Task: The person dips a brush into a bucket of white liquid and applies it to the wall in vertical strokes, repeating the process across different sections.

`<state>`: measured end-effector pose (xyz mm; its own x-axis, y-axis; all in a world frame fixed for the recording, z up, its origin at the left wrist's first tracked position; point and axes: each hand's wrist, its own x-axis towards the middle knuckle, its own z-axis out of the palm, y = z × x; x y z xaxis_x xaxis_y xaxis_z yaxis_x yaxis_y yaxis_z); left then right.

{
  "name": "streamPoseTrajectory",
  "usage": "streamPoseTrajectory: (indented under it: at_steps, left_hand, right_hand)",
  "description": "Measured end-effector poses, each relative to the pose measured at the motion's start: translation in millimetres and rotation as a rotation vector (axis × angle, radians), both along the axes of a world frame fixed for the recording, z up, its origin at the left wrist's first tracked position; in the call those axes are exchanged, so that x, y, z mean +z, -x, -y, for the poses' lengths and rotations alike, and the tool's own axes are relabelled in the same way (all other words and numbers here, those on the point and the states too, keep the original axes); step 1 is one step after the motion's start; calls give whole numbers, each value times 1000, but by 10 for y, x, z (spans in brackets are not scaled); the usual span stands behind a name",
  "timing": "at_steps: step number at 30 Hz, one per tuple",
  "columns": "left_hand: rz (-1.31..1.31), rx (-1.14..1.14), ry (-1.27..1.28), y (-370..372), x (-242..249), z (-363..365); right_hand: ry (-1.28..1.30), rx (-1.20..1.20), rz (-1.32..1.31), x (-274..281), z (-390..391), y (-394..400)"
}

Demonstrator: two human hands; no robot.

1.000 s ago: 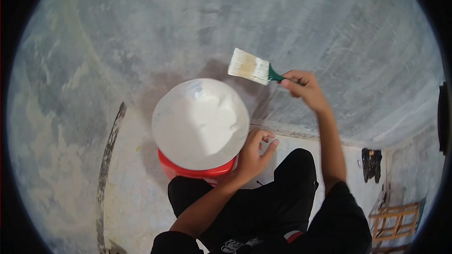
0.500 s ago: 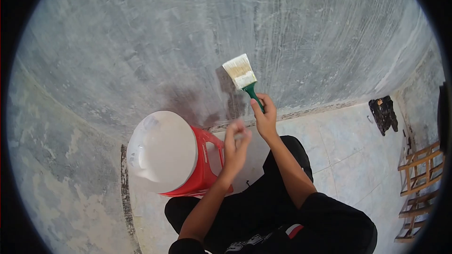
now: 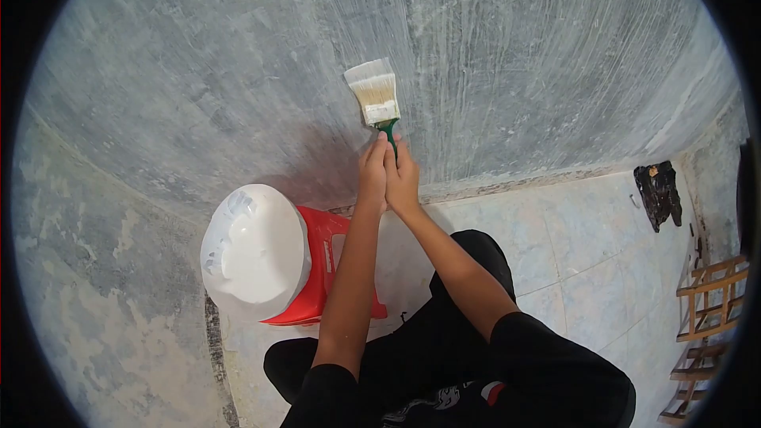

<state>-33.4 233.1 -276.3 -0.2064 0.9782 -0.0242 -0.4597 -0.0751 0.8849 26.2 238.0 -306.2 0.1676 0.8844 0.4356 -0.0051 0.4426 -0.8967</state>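
Fingers [image 3: 386,160] of both hands wrap the short green handle of a paintbrush [image 3: 374,93], palms pressed together around it, so almost none of the handle shows between them. The left hand [image 3: 372,176] sits on the left of the handle and the right hand [image 3: 403,178] on the right, both closed tight on it. The brush stands upright with its pale, paint-loaded bristles pointing up and lying against the grey wall [image 3: 515,55], just above the line where the wall meets the tiled floor [image 3: 587,246].

The brush looks light and easy to steer: a stiff handle, a metal band below the bristles, and a soft, flexible bristle head that will bend when pressed on the rough plaster. Wet paint probably makes the band and bristles slippery and messy, so the handle is the sensible place to hold, as it is held here, low and clear of the wet part.

Left of the arms, a white paint bucket [image 3: 254,254] sits tilted on a red plastic stool [image 3: 337,269], near the wall; filled with paint, it is likely heavy and prone to slopping. A dark lump [image 3: 658,194] lies on the floor far right, beside some wooden frames [image 3: 705,301].
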Motion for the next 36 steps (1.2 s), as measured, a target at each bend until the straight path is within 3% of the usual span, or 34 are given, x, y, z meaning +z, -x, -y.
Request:
streamPoseTrajectory:
  at_steps: [5,10,13,14,16,18,19,21,23,26,28,32,34,36]
  left_hand:
    - [-149,10,116,144,-482,-15]
    - [-136,28,137,139,-888,6]
    - [-102,6,214,155,-1100,104]
    - [-92,-22,252,161,-1125,144]
    - [-27,-54,285,162,-1102,263]
    - [30,-83,318,187,-948,385]
    - [-55,-7,227,175,-705,492]
    - [-149,71,146,124,-171,670]
    - [-183,120,6,49,321,698]
    - [-178,93,-107,78,553,447]
    - [-219,107,-95,81,612,204]
    - [-367,173,18,23,399,28]
    - [-404,178,49,10,132,53]
    - [-437,182,94,26,-163,102]
  right_hand:
    - [93,19,-36,-484,20,147]
    - [260,94,50,-940,77,129]
    - [406,135,-90,-1136,212,181]
    - [409,37,-90,-1263,267,237]
    - [399,-53,-90,-1210,423,216]
    - [567,190,-83,-681,675,73]
    - [560,198,-87,-474,702,108]
    - [60,36,-135,-141,801,207]
    - [109,147,-166,186,771,127]
    - [34,153,-46,531,496,59]
    - [5,166,-45,642,289,42]
    - [-64,238,-73,249,0,58]
    - [304,301,-458,16,115,124]
    - [369,336,-446,-297,166,95]
